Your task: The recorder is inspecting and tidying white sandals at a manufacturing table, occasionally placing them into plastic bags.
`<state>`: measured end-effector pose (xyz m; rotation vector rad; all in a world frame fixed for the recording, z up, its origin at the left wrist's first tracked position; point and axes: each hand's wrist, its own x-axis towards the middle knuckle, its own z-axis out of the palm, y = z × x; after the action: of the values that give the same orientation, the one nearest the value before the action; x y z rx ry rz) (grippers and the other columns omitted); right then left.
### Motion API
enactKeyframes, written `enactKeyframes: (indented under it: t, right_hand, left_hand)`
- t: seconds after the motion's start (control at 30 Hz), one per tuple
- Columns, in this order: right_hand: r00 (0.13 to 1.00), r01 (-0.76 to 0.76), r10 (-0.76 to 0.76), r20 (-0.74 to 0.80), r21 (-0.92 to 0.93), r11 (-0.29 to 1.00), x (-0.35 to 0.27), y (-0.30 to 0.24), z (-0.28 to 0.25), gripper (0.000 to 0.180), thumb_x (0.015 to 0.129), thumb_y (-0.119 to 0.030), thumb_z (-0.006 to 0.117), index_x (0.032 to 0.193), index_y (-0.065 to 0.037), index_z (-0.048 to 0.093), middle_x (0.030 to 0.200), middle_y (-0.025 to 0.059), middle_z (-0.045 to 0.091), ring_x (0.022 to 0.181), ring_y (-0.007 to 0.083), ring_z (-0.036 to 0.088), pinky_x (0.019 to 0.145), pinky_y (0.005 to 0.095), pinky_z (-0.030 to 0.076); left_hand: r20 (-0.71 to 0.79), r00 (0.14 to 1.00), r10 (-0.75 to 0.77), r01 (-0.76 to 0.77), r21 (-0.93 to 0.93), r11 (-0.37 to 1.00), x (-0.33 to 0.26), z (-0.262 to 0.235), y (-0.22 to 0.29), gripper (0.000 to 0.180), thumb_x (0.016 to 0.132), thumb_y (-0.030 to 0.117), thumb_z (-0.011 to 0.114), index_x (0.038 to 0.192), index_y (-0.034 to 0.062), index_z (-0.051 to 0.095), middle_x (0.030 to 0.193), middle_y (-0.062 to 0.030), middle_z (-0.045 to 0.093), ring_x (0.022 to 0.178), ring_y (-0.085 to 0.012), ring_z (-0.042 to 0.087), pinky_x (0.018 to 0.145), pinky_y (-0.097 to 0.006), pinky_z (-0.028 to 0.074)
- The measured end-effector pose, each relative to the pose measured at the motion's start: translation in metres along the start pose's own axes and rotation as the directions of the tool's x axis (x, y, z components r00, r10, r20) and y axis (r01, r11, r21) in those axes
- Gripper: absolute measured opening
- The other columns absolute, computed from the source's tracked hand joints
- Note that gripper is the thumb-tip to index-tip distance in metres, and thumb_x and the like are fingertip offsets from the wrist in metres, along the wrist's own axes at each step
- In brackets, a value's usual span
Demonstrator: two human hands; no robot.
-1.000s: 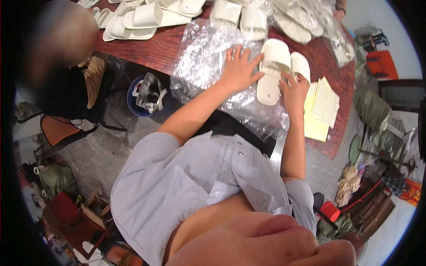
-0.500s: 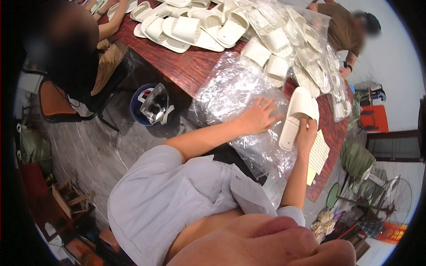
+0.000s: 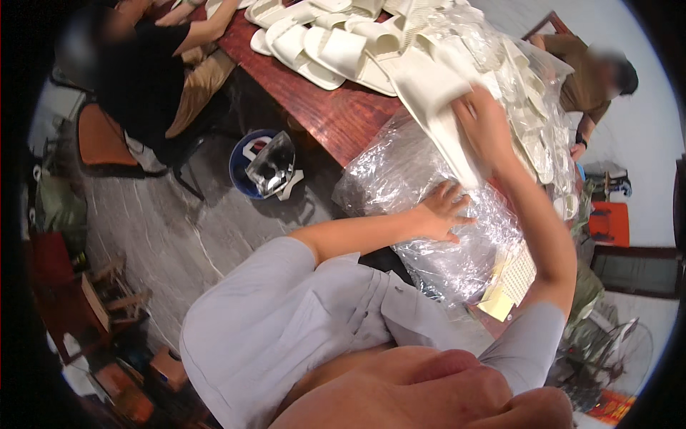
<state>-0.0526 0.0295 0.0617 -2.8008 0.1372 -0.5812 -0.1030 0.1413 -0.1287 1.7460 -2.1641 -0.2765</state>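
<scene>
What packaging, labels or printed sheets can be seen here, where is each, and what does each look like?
Clear plastic bags: crinkled pile at the table edge, under the left hand.
Bagged white slippers: heap at the table's right end.
Yellowish paper sheets: beside the bags, rectangular, stacked.
No screens.

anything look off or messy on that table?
Nothing damaged or spilled. The clear plastic bags hang crumpled over the table edge under the left hand. The white slippers lie in a loose heap, not stacked. The right hand holds a pair of them.
</scene>
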Motion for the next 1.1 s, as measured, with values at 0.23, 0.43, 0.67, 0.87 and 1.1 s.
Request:
enactKeyframes:
  t: [0.23, 0.43, 0.67, 0.87, 1.1]
  right_hand:
    - [0.981, 0.150, -0.163, 0.109, 0.116, 0.982, 0.137, -0.003, 0.018, 0.043, 0.099, -0.027, 0.068, 0.140, -0.016, 0.065, 0.140, 0.0193, 0.064, 0.135, 0.0365, 0.058, 0.110, 0.0428, 0.047]
    - [0.989, 0.058, -0.061, -0.133, -0.029, 0.998, 0.023, 0.055, 0.018, 0.037, 0.090, -0.008, 0.071, 0.126, -0.002, 0.068, 0.123, 0.0211, 0.070, 0.113, 0.0395, 0.066, 0.098, 0.0449, 0.052]
    - [0.800, -0.465, 0.423, -0.425, 0.006, 0.885, -0.037, 0.175, -0.038, 0.031, 0.096, -0.008, 0.058, 0.124, 0.002, 0.066, 0.118, 0.0234, 0.070, 0.116, 0.0403, 0.064, 0.101, 0.0436, 0.049]
    - [0.860, -0.432, 0.422, -0.286, 0.031, 0.901, -0.007, 0.243, -0.021, 0.042, 0.098, -0.014, 0.052, 0.137, -0.004, 0.063, 0.132, 0.0264, 0.065, 0.124, 0.0412, 0.061, 0.106, 0.0442, 0.046]
    - [0.886, -0.447, 0.434, -0.164, -0.044, 0.894, 0.080, 0.344, -0.008, 0.048, 0.106, -0.036, 0.048, 0.140, -0.005, 0.062, 0.134, 0.0236, 0.066, 0.125, 0.0360, 0.062, 0.108, 0.0408, 0.044]
  left_hand:
    - [-0.088, 0.996, 0.028, -0.027, 0.013, 1.000, -0.003, -0.007, -0.001, 0.069, 0.093, 0.067, 0.058, 0.154, 0.0374, 0.050, 0.163, -0.0180, 0.036, 0.153, -0.0507, 0.020, 0.121, -0.068, 0.017]
    - [-0.043, 0.999, 0.018, -0.018, -0.010, 1.000, -0.001, -0.007, -0.002, 0.072, 0.093, 0.064, 0.061, 0.157, 0.0373, 0.044, 0.162, -0.0202, 0.038, 0.154, -0.0502, 0.019, 0.120, -0.069, 0.016]
    - [-0.120, 0.993, 0.022, -0.029, -0.058, 0.998, -0.001, -0.005, 0.000, 0.072, 0.091, 0.060, 0.065, 0.156, 0.0365, 0.045, 0.159, -0.0227, 0.040, 0.153, -0.0517, 0.019, 0.120, -0.069, 0.016]
    - [-0.090, 0.996, 0.015, -0.020, -0.056, 0.998, -0.001, -0.007, -0.002, 0.072, 0.091, 0.061, 0.065, 0.156, 0.0371, 0.045, 0.159, -0.0233, 0.041, 0.152, -0.0511, 0.020, 0.119, -0.069, 0.016]
    - [-0.131, 0.991, 0.040, -0.038, 0.024, 0.999, -0.001, -0.005, -0.001, 0.070, 0.095, 0.062, 0.058, 0.158, 0.0366, 0.042, 0.157, -0.0224, 0.042, 0.150, -0.0507, 0.024, 0.119, -0.067, 0.019]
